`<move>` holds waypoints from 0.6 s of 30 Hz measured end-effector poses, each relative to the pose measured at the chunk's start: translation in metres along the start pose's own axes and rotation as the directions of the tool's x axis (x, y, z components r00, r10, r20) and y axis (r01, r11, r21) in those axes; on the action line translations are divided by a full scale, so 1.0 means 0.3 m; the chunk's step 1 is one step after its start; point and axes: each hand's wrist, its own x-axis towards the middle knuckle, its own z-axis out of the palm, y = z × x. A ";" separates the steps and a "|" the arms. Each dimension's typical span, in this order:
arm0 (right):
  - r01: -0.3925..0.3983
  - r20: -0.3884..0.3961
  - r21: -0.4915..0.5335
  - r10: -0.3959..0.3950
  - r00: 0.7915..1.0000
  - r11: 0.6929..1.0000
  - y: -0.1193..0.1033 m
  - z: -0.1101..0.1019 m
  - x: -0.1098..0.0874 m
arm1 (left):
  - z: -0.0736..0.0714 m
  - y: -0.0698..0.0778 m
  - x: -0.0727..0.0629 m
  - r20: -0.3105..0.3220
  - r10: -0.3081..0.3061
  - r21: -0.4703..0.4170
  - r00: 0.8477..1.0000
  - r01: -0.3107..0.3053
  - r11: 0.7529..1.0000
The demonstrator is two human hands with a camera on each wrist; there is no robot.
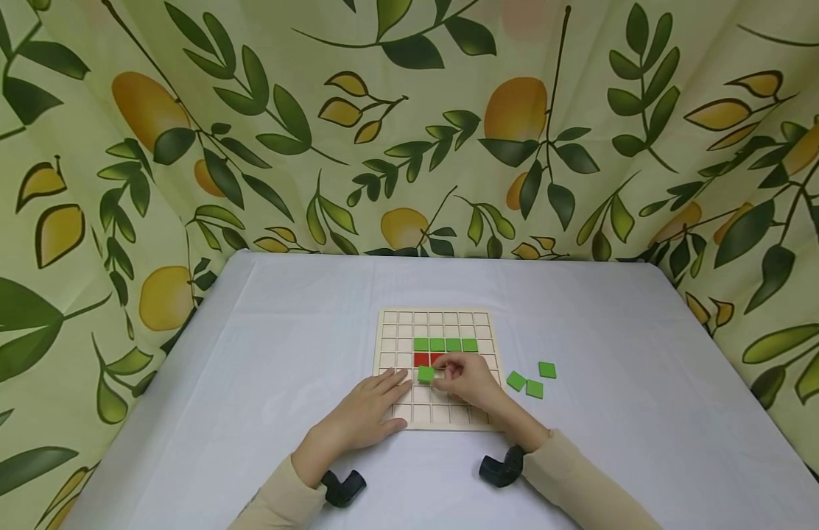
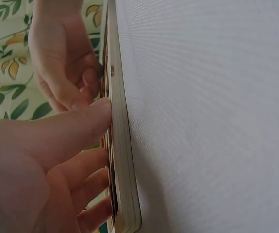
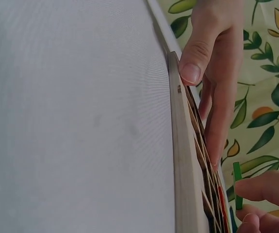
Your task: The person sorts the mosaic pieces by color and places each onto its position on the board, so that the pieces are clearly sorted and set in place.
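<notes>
A square wooden grid board (image 1: 419,417) lies on the table, with a row of green tiles (image 1: 437,344) in it and red tiles (image 1: 421,359) just below that row. My right hand (image 1: 471,380) pinches a green tile (image 1: 426,375) between thumb and finger, over the board below the red tiles. In the right wrist view that green tile (image 3: 237,185) stands on edge, raised off the board. My left hand (image 1: 364,414) rests on the board's left side, its fingers spread and the thumb at the near edge. The right hand hides some squares.
Loose green tiles (image 1: 534,389) lie on the white tablecloth (image 1: 621,353) to the right of the board, near the right forearm. A curtain printed with leaves and fruit (image 1: 409,147) hangs behind the table. Dark wrist devices (image 1: 501,468) sit at both wrists.
</notes>
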 end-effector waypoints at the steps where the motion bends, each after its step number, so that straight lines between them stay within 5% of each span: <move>1: 0.006 -0.003 -0.018 -0.006 1.000 1.000 -0.002 0.002 0.001 | -0.001 0.001 0.000 0.001 0.000 0.000 1.000 0.000 1.000; 18: -0.024 -0.038 -0.173 0.018 0.999 0.985 -0.017 0.031 0.011 | 0.008 -0.005 0.003 -0.013 0.011 -0.003 1.000 -0.011 1.000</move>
